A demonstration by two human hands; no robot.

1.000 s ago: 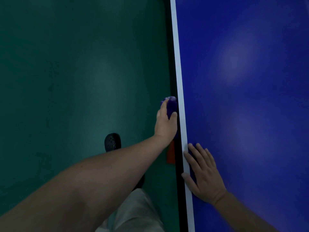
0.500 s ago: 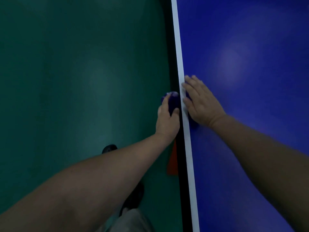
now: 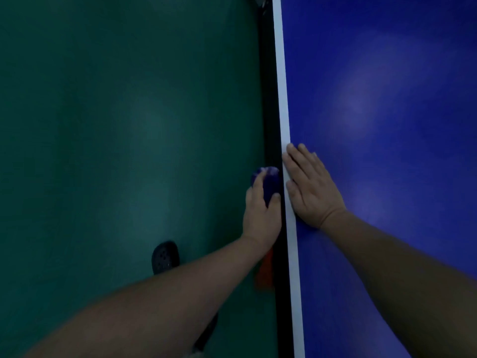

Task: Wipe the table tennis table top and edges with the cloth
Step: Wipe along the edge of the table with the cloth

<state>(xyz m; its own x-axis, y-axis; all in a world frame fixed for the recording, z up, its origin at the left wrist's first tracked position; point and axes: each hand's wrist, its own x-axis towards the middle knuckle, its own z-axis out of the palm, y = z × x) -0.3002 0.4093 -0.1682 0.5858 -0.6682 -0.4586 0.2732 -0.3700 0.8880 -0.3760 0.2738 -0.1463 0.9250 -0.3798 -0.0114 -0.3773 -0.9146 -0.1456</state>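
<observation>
The blue table tennis table (image 3: 387, 86) fills the right half of the view, with a white line (image 3: 282, 81) along its left edge and a dark side rim below it. My left hand (image 3: 262, 215) grips a bunched purple cloth (image 3: 269, 183) and presses it against that side rim. My right hand (image 3: 311, 188) lies flat on the table top, fingers together, right beside the white line and level with the cloth.
Green floor (image 3: 116, 125) covers the left half. A black perforated shoe (image 3: 165, 257) shows below my left forearm. An orange-red piece (image 3: 265, 272) sits under the table edge behind my left wrist.
My right hand jumped forward along the table edge to beside the cloth and now rests there. My left hand with the cloth has stayed against the rim, drifting slightly.
</observation>
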